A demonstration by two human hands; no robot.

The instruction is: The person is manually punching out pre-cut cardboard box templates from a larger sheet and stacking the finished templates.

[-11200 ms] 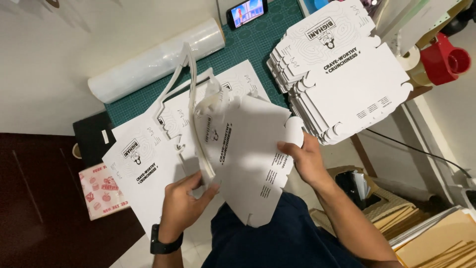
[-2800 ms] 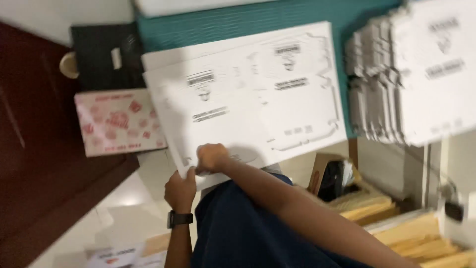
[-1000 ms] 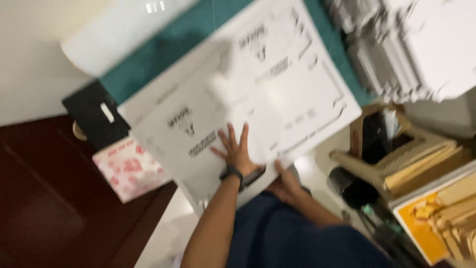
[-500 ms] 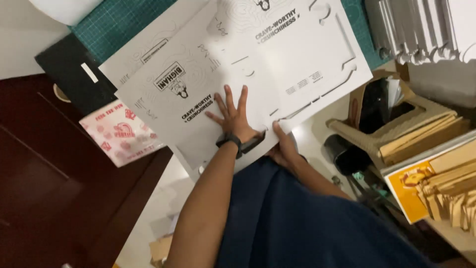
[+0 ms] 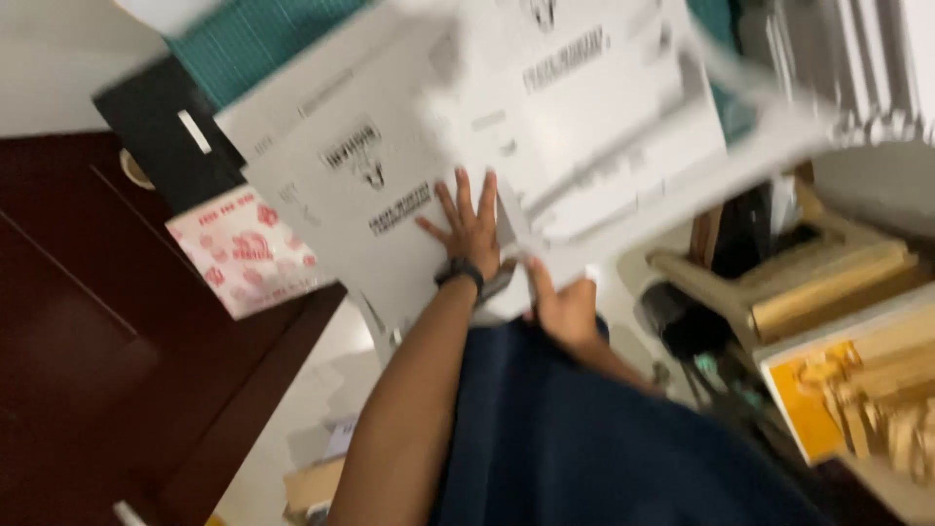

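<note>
1. Since half a second ago, the top cardboard sheet has been lifted off the stack and is smeared by motion blur.
2. It is held at its near edge by the right hand; whether that grip pinches it cannot be told.
3. The left hand is pressed flat, fingers spread, on the lower printed sheet.
4. That sheet lies on the green desk, beside a red-patterned packet and a black folder.
5. The white stack at upper right is cut off.

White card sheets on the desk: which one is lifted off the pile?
The top die-cut sheet, blurred and raised at its near edge by the right hand. The sheet beneath lies flat under the left hand.
</note>
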